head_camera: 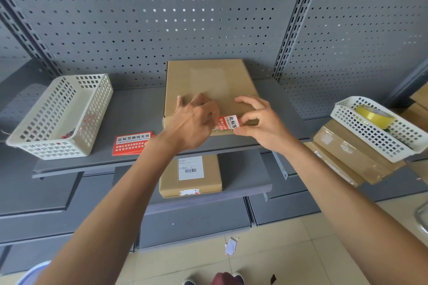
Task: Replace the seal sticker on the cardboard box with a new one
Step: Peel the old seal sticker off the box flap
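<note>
Your left hand (196,120) and right hand (259,120) meet at the front edge of the cardboard box (209,88), which lies flat on the grey shelf (129,109); both pinch the red-and-white seal sticker (228,122) folded over that edge. Judge the sticker thin, limp and easily torn: grip it at a corner, close to the cardboard. The box looks light and stiff, so it may slide. Your left fingers hide the sticker's left end; whether it is lifting or being pressed down cannot be told. Spare stickers (132,143) lie just left.
</note>
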